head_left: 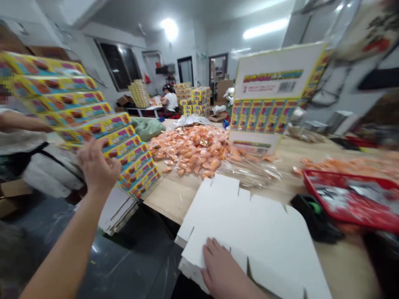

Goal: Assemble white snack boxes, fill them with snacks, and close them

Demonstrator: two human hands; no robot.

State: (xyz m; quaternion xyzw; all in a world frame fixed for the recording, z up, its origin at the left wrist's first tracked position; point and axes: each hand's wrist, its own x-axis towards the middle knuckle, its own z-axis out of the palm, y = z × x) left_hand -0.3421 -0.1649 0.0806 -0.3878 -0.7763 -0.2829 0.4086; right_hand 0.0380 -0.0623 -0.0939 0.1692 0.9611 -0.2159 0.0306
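Observation:
My left hand point(97, 166) is raised against the front of a tall stack of yellow and blue printed boxes point(140, 160). Its fingers are slightly bent and apart, touching or very near the boxes; blur hides the exact contact. The upper part of the stack point(71, 104) sits shifted to the left of the lower part. On the near table edge, my right hand point(222, 265) lies with fingers stretched out on a pile of flat white cardboard blanks point(249, 224) with slots cut in them.
Orange wrapped pieces point(196, 147) are heaped mid-table, beside a standing display carton point(264, 91). To the right are a red tray point(352, 199) of packets and a black tape dispenser point(316, 218). A person point(37, 153) stands at left; another point(171, 99) sits farther back.

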